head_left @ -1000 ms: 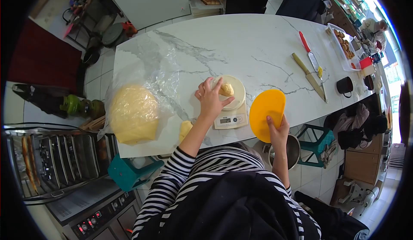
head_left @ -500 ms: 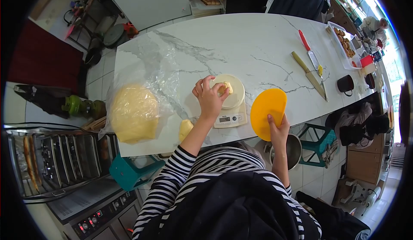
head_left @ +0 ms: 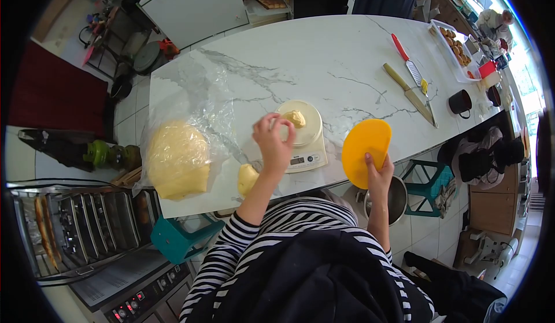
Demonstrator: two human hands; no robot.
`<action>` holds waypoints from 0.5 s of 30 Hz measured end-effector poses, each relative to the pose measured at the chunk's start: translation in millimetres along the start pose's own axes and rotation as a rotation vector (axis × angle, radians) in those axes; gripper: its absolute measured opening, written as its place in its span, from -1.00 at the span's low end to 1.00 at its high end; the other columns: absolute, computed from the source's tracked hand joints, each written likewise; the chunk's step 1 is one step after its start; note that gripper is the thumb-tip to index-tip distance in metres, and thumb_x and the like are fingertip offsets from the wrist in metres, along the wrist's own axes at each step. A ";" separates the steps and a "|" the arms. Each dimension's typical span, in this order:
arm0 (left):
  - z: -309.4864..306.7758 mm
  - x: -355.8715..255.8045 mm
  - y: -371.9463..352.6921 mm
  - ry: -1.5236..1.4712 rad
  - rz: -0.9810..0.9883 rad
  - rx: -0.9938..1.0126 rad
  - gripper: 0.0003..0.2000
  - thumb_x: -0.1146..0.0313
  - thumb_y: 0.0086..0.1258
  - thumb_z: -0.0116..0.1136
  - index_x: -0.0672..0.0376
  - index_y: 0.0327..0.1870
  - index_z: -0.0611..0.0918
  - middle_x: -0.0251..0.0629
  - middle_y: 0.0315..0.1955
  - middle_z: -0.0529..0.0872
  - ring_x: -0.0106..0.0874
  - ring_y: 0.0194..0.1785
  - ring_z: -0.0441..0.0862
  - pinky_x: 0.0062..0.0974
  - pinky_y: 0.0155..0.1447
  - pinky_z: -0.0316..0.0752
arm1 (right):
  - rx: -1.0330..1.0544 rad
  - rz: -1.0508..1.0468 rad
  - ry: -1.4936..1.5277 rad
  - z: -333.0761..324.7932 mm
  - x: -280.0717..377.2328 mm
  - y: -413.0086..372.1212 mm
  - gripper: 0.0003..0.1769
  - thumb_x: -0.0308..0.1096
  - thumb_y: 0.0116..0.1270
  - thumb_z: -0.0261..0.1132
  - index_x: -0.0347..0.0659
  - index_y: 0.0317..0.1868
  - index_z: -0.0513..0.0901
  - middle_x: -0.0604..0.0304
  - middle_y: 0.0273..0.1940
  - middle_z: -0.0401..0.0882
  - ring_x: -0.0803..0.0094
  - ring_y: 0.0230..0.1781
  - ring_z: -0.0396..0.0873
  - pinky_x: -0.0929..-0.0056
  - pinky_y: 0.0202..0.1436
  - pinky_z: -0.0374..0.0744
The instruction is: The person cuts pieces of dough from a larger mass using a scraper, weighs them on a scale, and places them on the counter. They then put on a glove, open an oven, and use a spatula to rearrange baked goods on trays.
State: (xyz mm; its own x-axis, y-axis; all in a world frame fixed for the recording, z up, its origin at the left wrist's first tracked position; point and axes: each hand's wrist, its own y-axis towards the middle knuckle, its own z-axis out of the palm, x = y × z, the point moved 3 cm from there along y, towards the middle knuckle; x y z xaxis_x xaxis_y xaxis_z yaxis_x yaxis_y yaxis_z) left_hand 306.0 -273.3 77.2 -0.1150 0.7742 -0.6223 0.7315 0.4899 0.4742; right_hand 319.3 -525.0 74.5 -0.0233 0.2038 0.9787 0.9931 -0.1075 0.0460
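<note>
A digital kitchen scale (head_left: 315, 160) stands near the table's front edge, with a small lump of pale yellow dough (head_left: 296, 119) on its round plate. Just left of that plate is my left hand (head_left: 274, 144), its fingers loosely curled and apart, with nothing visible in them. My right hand (head_left: 380, 175) grips an oval yellow dough scraper (head_left: 365, 149) by its lower right edge, right of the scale. Another piece of dough (head_left: 247, 178) lies beside my left forearm. Farther left, a large mass of dough (head_left: 178, 158) rests partly under clear plastic sheeting (head_left: 202, 91).
A knife (head_left: 409, 94) and a red-handled grater (head_left: 412, 68) lie on the right of the marble table (head_left: 324, 51). Beyond are a dark mug (head_left: 461, 103) and a clear box (head_left: 462, 71) of baked pieces. A metal bowl (head_left: 394, 201) sits below the front edge.
My left hand has let go of the dough lump on the scale and drawn back to the left. The right hand keeps hold of the scraper. The view has shifted slightly.
</note>
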 end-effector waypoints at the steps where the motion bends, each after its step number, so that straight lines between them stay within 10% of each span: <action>1: 6.9 -11.7 -7.7 -0.141 0.068 0.096 -0.94 0.37 0.07 0.17 0.09 -0.47 0.55 -0.33 -0.19 0.49 -0.26 -0.02 0.34 -0.27 0.02 0.19 | -0.041 0.009 0.034 -4.4 -0.4 1.3 -0.77 -0.43 0.22 0.22 -0.39 -0.16 0.51 0.20 -0.33 0.57 0.53 -0.35 0.49 0.57 -0.22 0.46; 6: 70.0 -68.7 -72.3 -0.137 0.420 0.743 -0.91 0.36 0.12 0.13 0.11 -0.37 0.60 -0.25 -0.23 0.55 -0.27 -0.04 0.38 -0.28 0.03 0.22 | -0.131 -0.004 0.096 -29.1 12.3 16.1 -0.75 -0.39 0.25 0.22 -0.38 -0.13 0.50 0.20 -0.28 0.57 0.53 -0.28 0.52 0.58 -0.18 0.47; 9: 83.5 -83.0 -98.6 0.083 0.588 0.444 -0.83 0.41 0.07 0.11 0.07 -0.29 0.63 -0.29 -0.13 0.52 -0.26 0.05 0.29 -0.21 0.07 0.15 | -0.164 -0.054 0.148 -36.0 18.9 20.9 -0.73 -0.36 0.25 0.23 -0.37 -0.12 0.49 0.18 -0.25 0.57 0.51 -0.26 0.53 0.58 -0.17 0.48; 13: 63.2 -81.4 -83.6 0.006 0.436 0.929 -0.63 0.54 -0.01 0.07 0.02 -0.11 0.59 -0.36 -0.02 0.48 -0.23 0.16 0.22 -0.13 0.17 0.03 | -0.180 -0.047 0.116 -36.5 15.1 21.0 -0.72 -0.35 0.24 0.24 -0.36 -0.11 0.49 0.17 -0.24 0.57 0.50 -0.27 0.54 0.60 -0.17 0.48; 15: 54.9 -69.7 -82.6 -0.057 0.440 0.725 -0.70 0.51 -0.02 0.10 0.01 -0.19 0.62 -0.37 -0.03 0.50 -0.23 0.17 0.22 -0.12 0.18 0.02 | -0.169 -0.035 0.121 -33.2 12.5 18.4 -0.72 -0.34 0.24 0.24 -0.35 -0.11 0.49 0.17 -0.24 0.57 0.50 -0.27 0.54 0.60 -0.17 0.49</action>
State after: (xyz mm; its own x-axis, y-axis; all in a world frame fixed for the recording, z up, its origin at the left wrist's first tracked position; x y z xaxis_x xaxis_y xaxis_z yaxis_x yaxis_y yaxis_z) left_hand 290.5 -389.8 47.3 0.3004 0.8029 -0.5149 0.9537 -0.2441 0.1757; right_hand 333.5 -556.8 94.2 -0.0807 0.0925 0.9924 0.9584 -0.2662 0.1028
